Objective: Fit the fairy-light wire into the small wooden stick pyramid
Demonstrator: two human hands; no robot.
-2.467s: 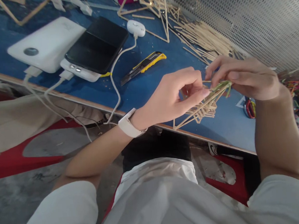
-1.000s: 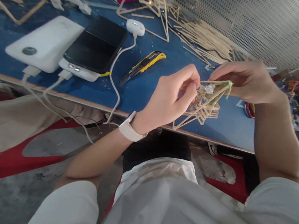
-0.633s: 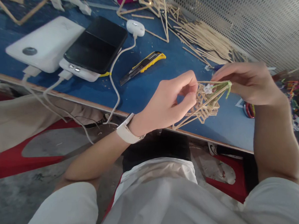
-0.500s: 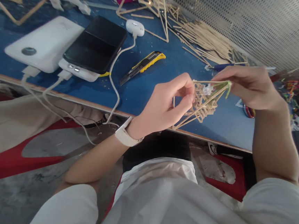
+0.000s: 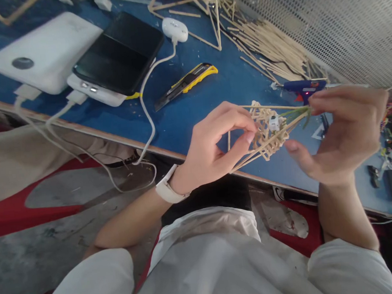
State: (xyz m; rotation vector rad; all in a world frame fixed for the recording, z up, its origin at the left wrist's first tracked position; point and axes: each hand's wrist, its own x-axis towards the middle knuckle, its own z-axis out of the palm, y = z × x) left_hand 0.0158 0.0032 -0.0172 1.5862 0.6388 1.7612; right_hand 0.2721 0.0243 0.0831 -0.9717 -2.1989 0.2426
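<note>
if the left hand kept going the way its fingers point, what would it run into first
The left hand points right, so it would most likely meet the stick frame that its fingertips already pinch, then the right hand gripping the frame's far tip. Depth between them is unclear.

Blue worktable [image 5: 192, 106] with wooden edge, perforated metal mesh wall [image 5: 325, 16] behind, grey concrete floor [image 5: 54, 251], red seat [image 5: 9, 213]

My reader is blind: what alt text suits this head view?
Two bare hands, left hand and right hand, hold a small stick frame over a blue table. A utility knife and glue gun lie behind.
</note>
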